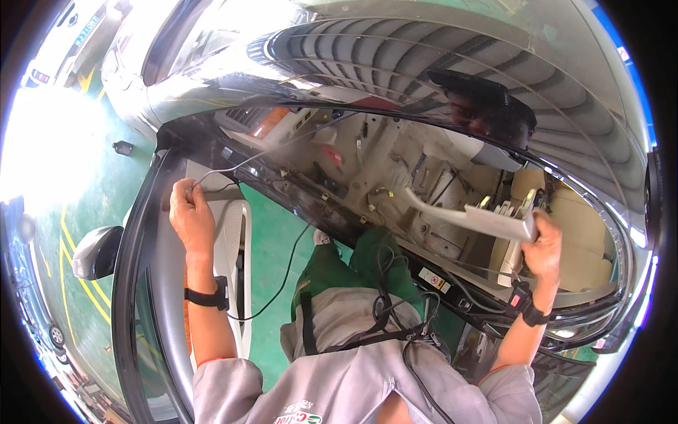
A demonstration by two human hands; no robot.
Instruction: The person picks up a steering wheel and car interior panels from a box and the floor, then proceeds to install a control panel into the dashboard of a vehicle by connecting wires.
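My right hand (544,247) grips the wide end of a long, curved, light grey car trim piece (480,221). Clips or brackets stand up along its upper side, and its narrow end reaches left over the car's stripped floor (395,152). At the far left, my left hand (192,219) is closed in a pinch on a thin grey cable (244,161). From those fingers the cable runs up and right across the door opening into the car. Below this hand is the inner panel of the opened car door (236,261).
The door sill (304,191) crosses in front of my legs. Beige seats (579,240) lie at the right, and loose wiring is scattered inside the car. Overhead curves the glossy roof (395,63). A side mirror (97,253) juts out left. Black cables hang at my waist.
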